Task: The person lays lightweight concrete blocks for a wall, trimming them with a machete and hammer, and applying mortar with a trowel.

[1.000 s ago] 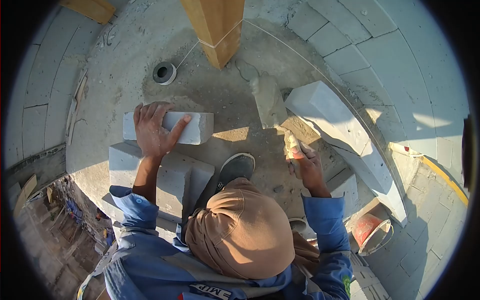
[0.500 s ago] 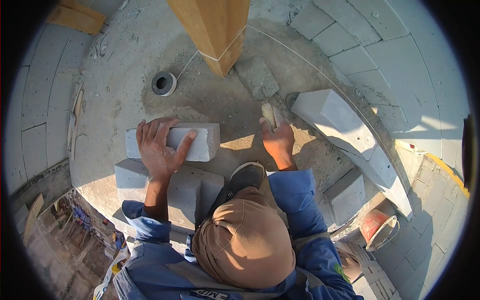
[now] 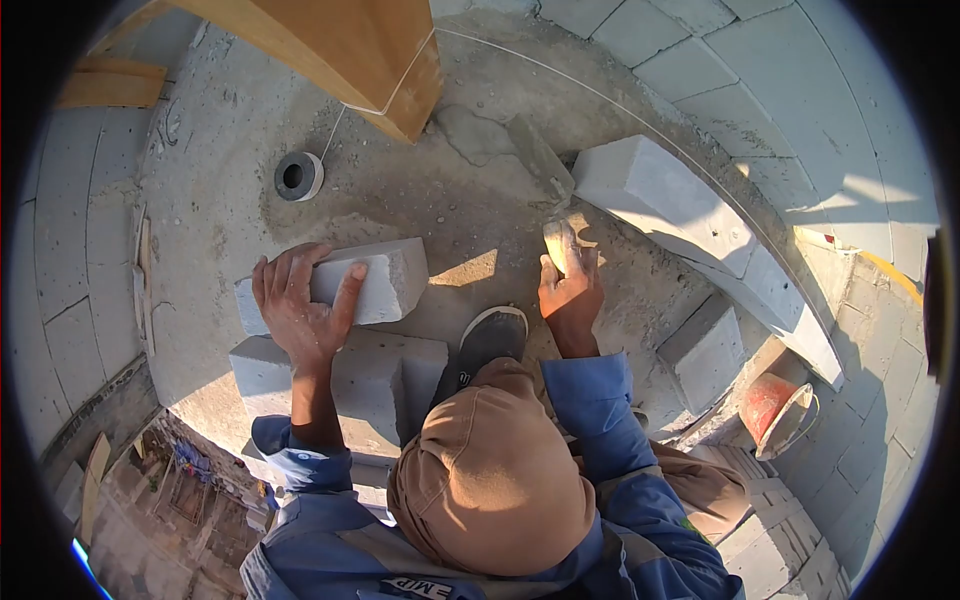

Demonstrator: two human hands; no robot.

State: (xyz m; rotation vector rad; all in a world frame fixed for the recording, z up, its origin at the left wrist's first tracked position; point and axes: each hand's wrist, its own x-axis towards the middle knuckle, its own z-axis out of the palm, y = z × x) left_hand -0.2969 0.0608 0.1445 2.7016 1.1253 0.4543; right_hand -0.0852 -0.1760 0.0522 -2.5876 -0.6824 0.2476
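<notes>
My left hand (image 3: 303, 300) grips a pale grey concrete block (image 3: 392, 280), thumb on one side and fingers over the other. This block lies tilted beside larger blocks (image 3: 375, 375) near my foot. The fingers of my right hand (image 3: 572, 305) are wrapped round the light handle of a trowel (image 3: 560, 245). Its grey blade (image 3: 541, 165) points away from me, tipped on its edge, close to the end of a row of laid blocks (image 3: 660, 195). A damp grey patch of mortar (image 3: 475, 135) spreads on the floor left of the blade.
A white string (image 3: 560, 68) runs from a wooden post (image 3: 390, 60) along the laid blocks. One roll (image 3: 299, 177) sits on the floor. To the right are a loose block (image 3: 703, 350) and a red bucket (image 3: 775, 410). Block walls (image 3: 800, 110) curve around the space.
The trowel blade has turned from lying flat to standing on edge, nearer the laid row. My right hand has shifted slightly right. The left-hand block has tilted, its right end farther from me.
</notes>
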